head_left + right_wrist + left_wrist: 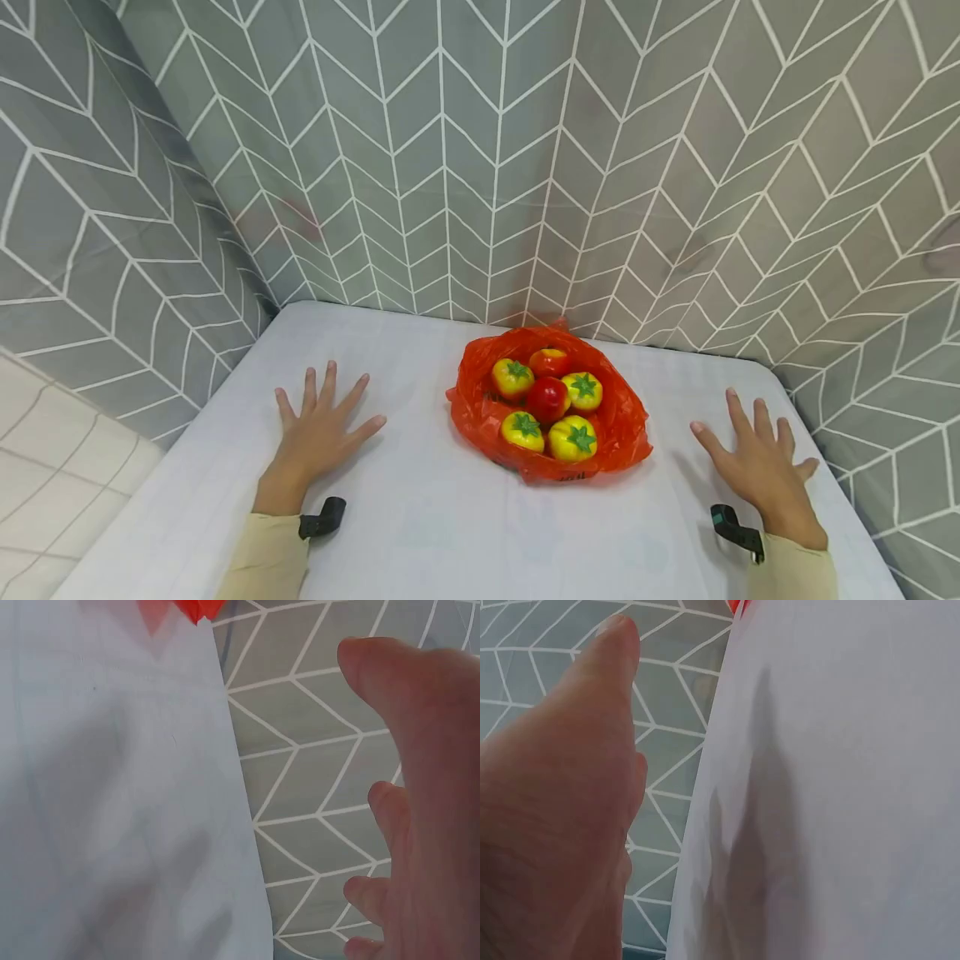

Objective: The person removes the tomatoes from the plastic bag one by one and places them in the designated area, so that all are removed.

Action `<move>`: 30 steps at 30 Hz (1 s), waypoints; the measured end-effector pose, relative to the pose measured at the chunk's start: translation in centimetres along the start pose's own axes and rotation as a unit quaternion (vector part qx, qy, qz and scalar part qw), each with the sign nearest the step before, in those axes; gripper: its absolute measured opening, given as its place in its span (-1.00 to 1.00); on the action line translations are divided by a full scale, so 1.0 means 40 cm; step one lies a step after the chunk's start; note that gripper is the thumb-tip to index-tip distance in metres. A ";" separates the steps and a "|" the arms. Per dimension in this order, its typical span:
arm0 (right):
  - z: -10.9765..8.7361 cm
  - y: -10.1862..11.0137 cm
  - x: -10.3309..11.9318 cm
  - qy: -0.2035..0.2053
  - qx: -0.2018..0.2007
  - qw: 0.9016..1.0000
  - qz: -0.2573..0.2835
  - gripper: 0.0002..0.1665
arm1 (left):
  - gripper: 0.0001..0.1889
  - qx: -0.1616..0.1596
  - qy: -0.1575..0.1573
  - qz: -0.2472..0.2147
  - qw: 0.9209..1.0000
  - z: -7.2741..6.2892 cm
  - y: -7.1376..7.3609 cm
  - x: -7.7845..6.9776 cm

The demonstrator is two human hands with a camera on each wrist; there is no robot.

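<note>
A red plastic bag (480, 425) lies spread on the table with its mouth wide. Inside it sit several yellow fruits with green leaf tops, one of them a yellow fruit (572, 439) at the front, along with a red fruit (548, 399) in the middle and a red-and-yellow fruit (550, 362) behind. To the bag's left, my left hand (318, 437) is spread with straight fingers, holding nothing. My right hand (765, 462) is likewise spread, right of the bag. Both wrist views show a hand raised off the cloth, its shadow below.
White cloth covers the table (450, 533). Grey curtains (465, 167) with white chevron lines hang behind and at both sides. A black wrist device (322, 518) is strapped on the left wrist, another device (735, 531) on the right. Pale floor tiles (52, 467) show at lower left.
</note>
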State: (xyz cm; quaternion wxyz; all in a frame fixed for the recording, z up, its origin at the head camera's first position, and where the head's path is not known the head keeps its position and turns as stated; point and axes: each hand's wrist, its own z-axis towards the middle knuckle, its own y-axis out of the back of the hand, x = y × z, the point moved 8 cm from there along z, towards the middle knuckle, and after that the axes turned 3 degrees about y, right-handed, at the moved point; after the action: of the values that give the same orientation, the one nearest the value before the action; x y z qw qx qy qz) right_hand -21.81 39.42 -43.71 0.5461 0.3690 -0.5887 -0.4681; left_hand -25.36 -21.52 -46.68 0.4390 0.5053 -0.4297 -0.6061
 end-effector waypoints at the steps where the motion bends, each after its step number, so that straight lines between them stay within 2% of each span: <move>1: 0.003 -0.001 0.003 0.001 0.001 1.000 -0.002 0.14 | -0.08 0.004 0.000 0.002 1.000 0.003 -0.002 -0.002; 11: 0.010 -0.023 0.036 0.008 0.025 1.000 -0.002 0.15 | -0.07 0.007 0.001 0.018 1.000 0.021 0.006 -0.012; 20: 0.009 -0.023 0.050 0.021 0.033 0.999 0.004 0.15 | -0.05 0.008 -0.006 0.020 1.000 0.024 0.004 -0.045; 30: 0.013 -0.053 0.071 0.030 0.054 0.998 0.004 0.16 | -0.04 0.006 -0.016 0.034 0.999 0.026 -0.009 -0.067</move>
State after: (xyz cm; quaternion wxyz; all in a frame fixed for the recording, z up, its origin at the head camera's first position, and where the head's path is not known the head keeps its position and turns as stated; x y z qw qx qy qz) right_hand -22.88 36.18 -44.86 0.5448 0.4097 -0.5977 -0.4220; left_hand -26.13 -18.76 -46.29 0.4499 0.4830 -0.4572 -0.5960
